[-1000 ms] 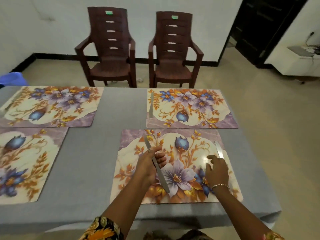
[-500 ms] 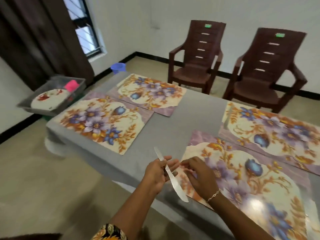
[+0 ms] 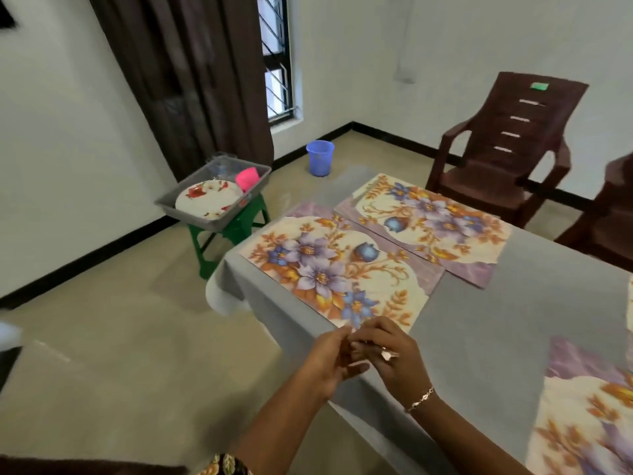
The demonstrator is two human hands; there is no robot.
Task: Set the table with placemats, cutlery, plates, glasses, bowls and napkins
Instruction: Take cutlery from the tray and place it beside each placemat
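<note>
1. Our left hand [image 3: 325,363] and right hand [image 3: 397,365] meet just over the table [image 3: 479,320] edge, at the near corner of a mat [image 3: 329,269].
2. The fingers curl in and touch each other. They may be passing something small, but it is too blurry. We cannot tell if they grip anything.
3. The mat lies flat, so a seat gets its own spot. A second mat [image 3: 435,217] lies just beside it.
4. The plate [image 3: 205,197] waits in the tray [image 3: 164,204] on the stool [image 3: 239,224], near the table, so it is easy to reach.
5. We guess plates come soon.
</note>
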